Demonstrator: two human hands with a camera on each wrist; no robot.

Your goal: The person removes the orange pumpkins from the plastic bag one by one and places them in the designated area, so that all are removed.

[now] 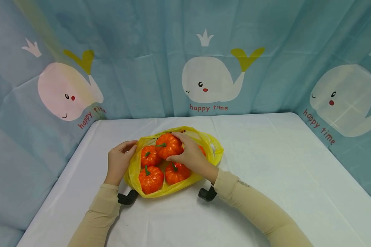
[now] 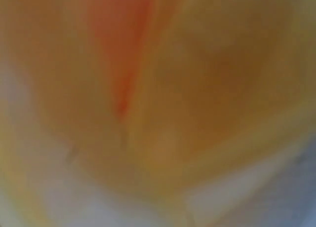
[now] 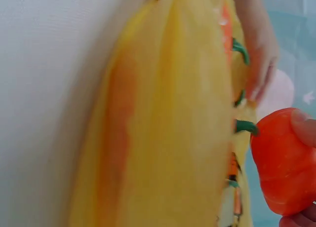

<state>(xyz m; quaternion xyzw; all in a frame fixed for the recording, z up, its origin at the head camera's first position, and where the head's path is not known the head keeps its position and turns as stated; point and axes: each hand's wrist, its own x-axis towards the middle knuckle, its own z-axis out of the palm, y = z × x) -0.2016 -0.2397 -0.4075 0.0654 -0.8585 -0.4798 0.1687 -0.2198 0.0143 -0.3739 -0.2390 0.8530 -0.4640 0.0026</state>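
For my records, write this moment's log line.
left hand: holds yellow plastic bag | right hand: grips orange pumpkin | in bag: other pumpkins

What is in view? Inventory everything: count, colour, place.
Cloth-covered table: one, white, centre.
Fabric curtain: count unclear, blue, back and sides.
Red-lettered whale prints: three, whitish or pinkish, on the curtain.
Thin plastic bag: one, yellow, open on the table.
Ribbed green-stemmed pumpkins: four, a fifth partly hidden, orange, in or over the bag.
Curved pieces: two, black, near the bag.
Long fabric sleeves: two, beige, foreground.
Left hand: one, at the bag's left rim.
Right hand: one, gripping a pumpkin.
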